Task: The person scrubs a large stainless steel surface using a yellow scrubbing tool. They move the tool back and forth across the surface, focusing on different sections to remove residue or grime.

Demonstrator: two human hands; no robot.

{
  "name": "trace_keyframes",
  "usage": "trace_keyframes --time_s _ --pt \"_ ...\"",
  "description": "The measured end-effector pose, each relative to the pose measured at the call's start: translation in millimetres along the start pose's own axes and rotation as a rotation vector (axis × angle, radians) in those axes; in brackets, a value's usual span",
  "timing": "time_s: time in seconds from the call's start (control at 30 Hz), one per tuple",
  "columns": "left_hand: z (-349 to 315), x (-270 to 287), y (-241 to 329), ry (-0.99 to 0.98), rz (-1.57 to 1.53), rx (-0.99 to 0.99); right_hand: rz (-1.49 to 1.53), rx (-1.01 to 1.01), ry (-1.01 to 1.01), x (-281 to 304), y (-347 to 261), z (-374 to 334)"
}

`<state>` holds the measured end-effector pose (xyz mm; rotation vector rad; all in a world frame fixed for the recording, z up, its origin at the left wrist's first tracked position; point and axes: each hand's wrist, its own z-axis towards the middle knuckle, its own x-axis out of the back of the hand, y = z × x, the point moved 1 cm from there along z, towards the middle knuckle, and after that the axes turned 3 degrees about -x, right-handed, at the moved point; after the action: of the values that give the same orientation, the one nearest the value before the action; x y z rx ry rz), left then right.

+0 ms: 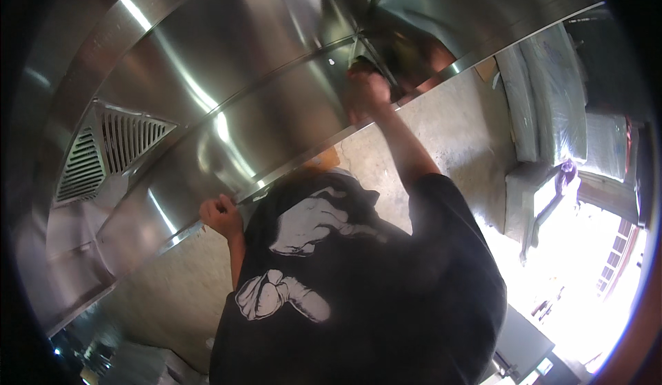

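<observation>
A broad, shiny stainless-steel surface (269, 133) with folded seams spans the upper part of the head view. My right hand (370, 94) is stretched far forward to a corner where several steel seams meet, its fingers closed and slightly blurred. At its fingertips is something dark and greenish (362, 62), too smeared to name. Lower on the left, my left hand (221, 216) is at the steel's near edge with its fingers curled in. Nothing shows in that hand. My black shirt with pale printed hands fills the middle.
A triangular slotted vent piece (110, 150) sits in the steel at the left. Beneath the near edge lies a stained concrete floor (455, 123). Plastic-wrapped panels (552, 95) stand at the upper right, near a bright opening (586, 261). A grey box-like object (138, 364) is at the lower left.
</observation>
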<state>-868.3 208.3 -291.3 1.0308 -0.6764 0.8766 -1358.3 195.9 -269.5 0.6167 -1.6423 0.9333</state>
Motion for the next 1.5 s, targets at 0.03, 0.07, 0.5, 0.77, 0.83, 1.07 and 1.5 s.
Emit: trace_keyframes --time_s 0.03,0.07,0.5,0.77,0.83,1.07,1.5 --pt "1 -1 0 0.014 0.003 -0.002 0.037 0.033 0.016 -4 -4 2" --pt "2 -1 0 0.006 -0.013 0.001 0.135 0.044 0.057 -5 -7 6" --pt "3 5 6 0.02 -0.017 0.021 0.191 0.061 0.091 7 -9 20" --pt "0 2 2 -0.029 -0.005 0.042 0.487 0.153 0.051 5 -3 11" --pt "0 3 2 -0.005 0.014 0.015 0.559 0.283 0.101 -4 5 13" --pt "0 2 2 0.001 0.015 0.016 0.742 0.091 0.206 -40 34 43" --pt "1 1 3 0.013 0.028 -0.003 1.225 -0.336 0.024 -25 49 40"
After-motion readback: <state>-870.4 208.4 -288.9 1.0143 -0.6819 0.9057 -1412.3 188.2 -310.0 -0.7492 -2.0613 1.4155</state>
